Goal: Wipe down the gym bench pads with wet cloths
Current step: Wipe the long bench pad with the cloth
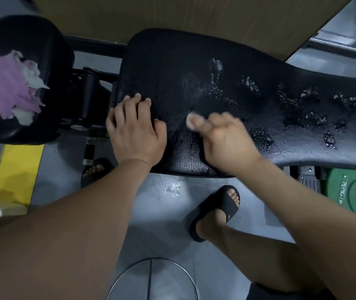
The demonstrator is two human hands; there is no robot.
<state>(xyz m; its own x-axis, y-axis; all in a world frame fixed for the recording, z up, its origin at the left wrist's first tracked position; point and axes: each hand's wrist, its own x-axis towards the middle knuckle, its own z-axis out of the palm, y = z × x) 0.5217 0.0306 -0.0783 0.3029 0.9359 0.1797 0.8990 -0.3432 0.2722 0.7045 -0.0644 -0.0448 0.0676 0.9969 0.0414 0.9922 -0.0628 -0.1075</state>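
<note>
1. Back pad (216,68): long, black, lying across the view. Water beads (291,105) cover its right half.
2. Left hand (135,131): flat, fingers spread, pressing the pad's left end at the edge.
3. Right hand (226,139): blurred, fingers curled round a small pale cloth (191,123) near the pad's centre. The 2 hands are apart.
4. Torn seat pad (21,29): left, across a gap.
5. Green plate (350,191): below the pad's right near edge.

2 hands (137,132) (222,137) on wet bench pad (226,61)
</note>
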